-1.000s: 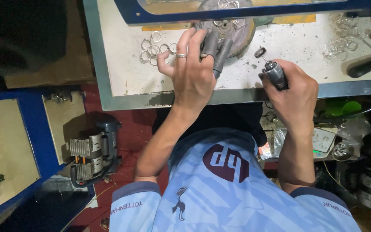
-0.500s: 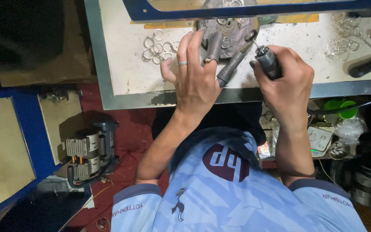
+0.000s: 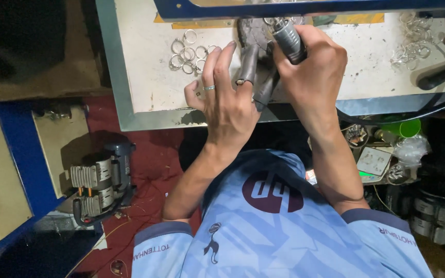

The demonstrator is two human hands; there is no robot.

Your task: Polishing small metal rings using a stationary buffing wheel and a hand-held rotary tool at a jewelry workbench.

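Observation:
My left hand (image 3: pixel 227 100), with a ring on one finger, grips two grey sleeved handles (image 3: pixel 248 64) of a tool. The tool reaches up to a dark round block (image 3: pixel 253 28) on the white bench (image 3: pixel 145 82). My right hand (image 3: pixel 315 67) is closed around a grey rotary handpiece (image 3: pixel 287 38). The handpiece tip points at the top of the block, right beside the left fingers. Whatever sits at the tool's tip is hidden under the blue frame (image 3: pixel 305 7).
Loose metal rings (image 3: pixel 186 51) lie left of my hands, and more rings (image 3: pixel 413 44) at the far right beside a dark tool handle (image 3: pixel 441 74). On the red floor to the left stands a small motor unit (image 3: pixel 101 180). Under the bench on the right are a green cup (image 3: pixel 400 126) and clutter.
My right hand has carried the handpiece left and up from the bench edge to the dark block. My left hand has kept its hold on the grey handles.

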